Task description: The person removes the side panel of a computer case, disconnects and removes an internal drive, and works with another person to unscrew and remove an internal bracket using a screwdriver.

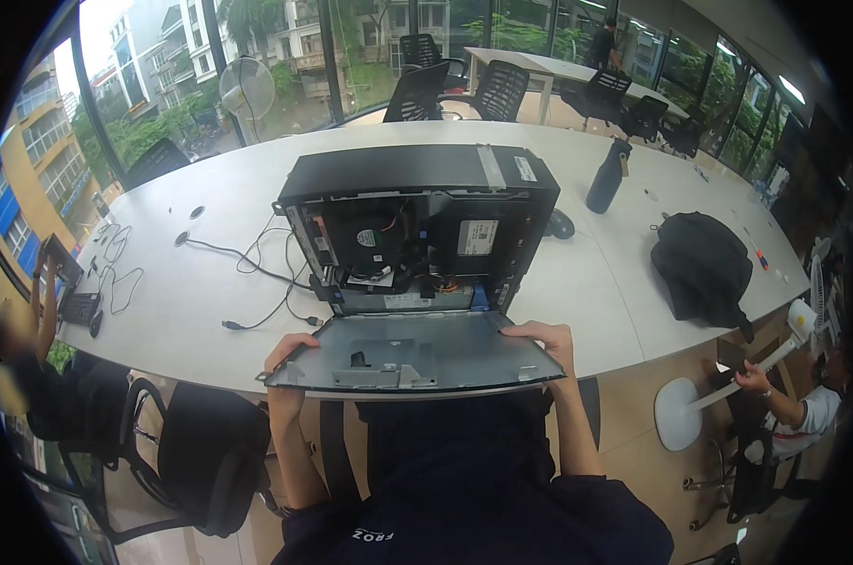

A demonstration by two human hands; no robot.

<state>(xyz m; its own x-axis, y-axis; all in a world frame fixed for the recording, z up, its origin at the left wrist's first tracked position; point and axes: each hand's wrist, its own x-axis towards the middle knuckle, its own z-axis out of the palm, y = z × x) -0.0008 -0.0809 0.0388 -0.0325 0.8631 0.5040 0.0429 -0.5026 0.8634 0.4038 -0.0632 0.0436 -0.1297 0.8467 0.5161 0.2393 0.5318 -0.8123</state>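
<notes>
A black desktop computer case stands on the white table, its near side open, with a fan, a labelled drive and wiring showing inside. In front of it a grey metal side panel lies tilted, its far edge at the bottom of the case and its inner face up. My left hand grips the panel's left end, thumb on top. At the right end my right hand holds the panel the same way. The fingers under the panel are partly hidden.
Cables lie left of the case. Behind and right are a black mouse, a dark bottle and a black bag. People sit at the far left and right; one stands at the back. A black chair is at left.
</notes>
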